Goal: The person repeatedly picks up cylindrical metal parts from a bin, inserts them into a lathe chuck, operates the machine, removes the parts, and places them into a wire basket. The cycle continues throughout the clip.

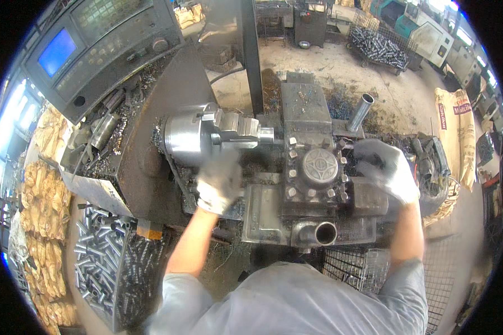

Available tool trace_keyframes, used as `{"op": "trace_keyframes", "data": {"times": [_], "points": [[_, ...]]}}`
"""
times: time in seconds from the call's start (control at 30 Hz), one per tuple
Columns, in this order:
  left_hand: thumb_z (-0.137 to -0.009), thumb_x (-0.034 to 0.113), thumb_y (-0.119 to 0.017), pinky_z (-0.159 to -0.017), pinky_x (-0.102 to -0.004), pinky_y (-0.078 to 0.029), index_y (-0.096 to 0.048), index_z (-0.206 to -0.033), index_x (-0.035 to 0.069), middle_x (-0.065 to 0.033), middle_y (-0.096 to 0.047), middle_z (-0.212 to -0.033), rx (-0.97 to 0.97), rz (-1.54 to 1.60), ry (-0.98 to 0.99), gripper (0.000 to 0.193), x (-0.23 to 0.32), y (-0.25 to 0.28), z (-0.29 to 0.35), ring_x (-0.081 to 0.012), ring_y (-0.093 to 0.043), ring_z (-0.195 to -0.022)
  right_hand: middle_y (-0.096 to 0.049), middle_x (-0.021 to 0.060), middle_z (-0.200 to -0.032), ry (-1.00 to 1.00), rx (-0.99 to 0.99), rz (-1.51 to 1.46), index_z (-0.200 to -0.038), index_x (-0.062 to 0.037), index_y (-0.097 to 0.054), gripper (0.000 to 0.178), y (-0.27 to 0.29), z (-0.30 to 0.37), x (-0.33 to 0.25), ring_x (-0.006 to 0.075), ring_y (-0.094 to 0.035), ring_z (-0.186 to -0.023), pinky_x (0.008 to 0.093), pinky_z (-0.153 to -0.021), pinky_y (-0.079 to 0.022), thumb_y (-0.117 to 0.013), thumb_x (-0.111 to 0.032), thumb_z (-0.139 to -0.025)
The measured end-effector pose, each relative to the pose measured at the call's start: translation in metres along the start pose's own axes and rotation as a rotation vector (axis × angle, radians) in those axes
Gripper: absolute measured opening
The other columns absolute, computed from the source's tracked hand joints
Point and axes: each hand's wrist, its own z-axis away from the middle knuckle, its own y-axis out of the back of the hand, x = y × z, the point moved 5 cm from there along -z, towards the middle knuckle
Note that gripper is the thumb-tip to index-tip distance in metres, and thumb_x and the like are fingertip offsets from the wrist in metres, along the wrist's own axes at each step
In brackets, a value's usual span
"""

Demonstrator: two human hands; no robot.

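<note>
My left hand, in a white glove with dark, soiled fingers, is just below the shiny lathe chuck. Motion smears its fingers, so its grip does not show. A short bright metal tube pokes out to the right of the chuck jaws. In a similar glove, my right hand is at the right side of the dark, bolted tool turret. Its fingers curl in toward the turret, and what they hold, if anything, is hidden. A metal tube stands tilted just beyond that hand.
A control panel with a blue screen rises at the far left. Below it lies a bin of cut tubes. An open tube end faces me at the turret's front. A wire cart of parts stands back right; a paper sack is at right.
</note>
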Motion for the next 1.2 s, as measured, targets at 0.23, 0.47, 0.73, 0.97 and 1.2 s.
{"op": "trace_keyframes", "data": {"times": [0.23, 0.47, 0.73, 0.97, 1.2], "points": [[-0.083, 0.027, -0.078, -0.126, -0.0579, -0.029, -0.062, -0.129, 0.003, -0.0201, -0.061, -0.14, 0.004, -0.295, 0.287, 0.053, -0.107, 0.025, -0.069, -0.0397, -0.051, -0.14, -0.08, 0.0218, -0.104, 0.195, -0.53, 0.481, -0.12, 0.0024, -0.074, 0.06, -0.154, -0.173, -0.025, 0.033, -0.078, -0.087, 0.0458, -0.079, -0.061, -0.08, -0.041, -0.079], [-0.087, 0.033, -0.07, -0.127, -0.0576, -0.029, -0.064, -0.129, 0.005, -0.0194, -0.062, -0.14, 0.015, -0.32, 0.278, 0.051, -0.123, 0.014, -0.058, -0.0389, -0.05, -0.142, -0.08, 0.0174, -0.108, -0.05, -1.2, 0.461, -0.117, 0.0001, -0.076, 0.058, -0.247, -0.225, 0.057, 0.0305, -0.076, -0.091, 0.0429, -0.079, -0.061, -0.088, -0.043, -0.079], [-0.086, 0.026, -0.073, -0.121, -0.0595, -0.034, -0.062, -0.133, 0.009, -0.0183, -0.061, -0.141, 0.018, -0.339, 0.248, 0.051, -0.115, 0.018, -0.059, -0.0431, -0.053, -0.137, -0.077, 0.013, -0.089, -0.14, -1.119, 0.233, -0.098, 0.0035, -0.078, 0.055, -0.258, -0.229, 0.07, 0.0238, -0.066, -0.079, 0.0421, -0.072, -0.053, -0.092, -0.042, -0.071], [-0.085, 0.021, -0.072, -0.121, -0.0587, -0.035, -0.062, -0.134, 0.005, -0.0192, -0.062, -0.141, 0.044, -0.332, 0.173, 0.052, -0.115, 0.017, -0.062, -0.0442, -0.053, -0.136, -0.077, 0.0266, -0.105, 0.138, -0.407, 0.719, -0.115, 0.0032, -0.07, 0.06, -0.116, -0.174, 0.119, 0.0417, -0.077, -0.099, 0.0444, -0.087, -0.062, -0.086, -0.031, -0.068], [-0.085, 0.028, -0.077, -0.123, -0.0586, -0.033, -0.061, -0.135, 0.008, -0.0166, -0.061, -0.142, 0.01, -0.386, 0.225, 0.055, -0.123, 0.01, -0.057, -0.0392, -0.052, -0.139, -0.075, 0.0203, -0.118, -0.284, 0.412, -0.136, -0.138, -0.0047, -0.06, 0.082, 0.006, -0.102, 0.053, 0.0326, -0.075, -0.108, 0.0433, -0.094, -0.06, -0.091, -0.042, -0.072]]}}
